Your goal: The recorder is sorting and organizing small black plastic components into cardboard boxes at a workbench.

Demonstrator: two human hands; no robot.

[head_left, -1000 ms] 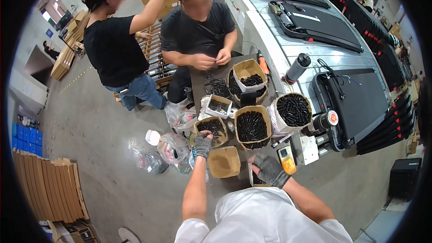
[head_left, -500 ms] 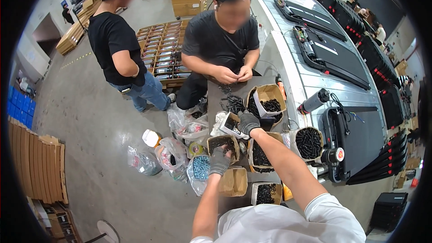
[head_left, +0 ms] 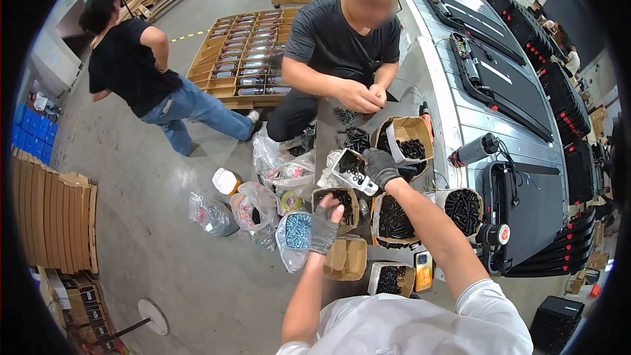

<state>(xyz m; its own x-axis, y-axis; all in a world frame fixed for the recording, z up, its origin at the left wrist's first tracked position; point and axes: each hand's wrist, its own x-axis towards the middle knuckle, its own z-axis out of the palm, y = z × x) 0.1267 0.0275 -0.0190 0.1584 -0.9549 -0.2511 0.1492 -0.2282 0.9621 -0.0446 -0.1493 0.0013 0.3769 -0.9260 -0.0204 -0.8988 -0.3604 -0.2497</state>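
My left hand (head_left: 323, 229), in a grey fingerless glove, is over the near edge of a carton (head_left: 344, 198) of small black parts. Its thumb and fingers stand apart, and I see nothing held. My right hand (head_left: 381, 169), also gloved, is closed on the right side of a small white box (head_left: 365, 185), which is tilted and has black rings inside. Its fingertips are partly hidden. Just beyond lies a loose pile of black screws (head_left: 357, 139) on the grey table (head_left: 327, 133). Opposite me, a person's hands (head_left: 368, 97) are together at a small thing I cannot make out.
Cartons of black screws (head_left: 394, 220) stand right of my hands, with an unfilled carton (head_left: 346, 260) nearer me. A bag of bluish screws (head_left: 298, 231) is at left. Beyond the table's right side runs a conveyor (head_left: 442, 59) carrying black panels. Another person (head_left: 131, 69) stands far left.
My left hand has come up out of the carton, its fingers parting. The white box has turned, showing more of its inside. The standing person has moved left, and my view has shifted.
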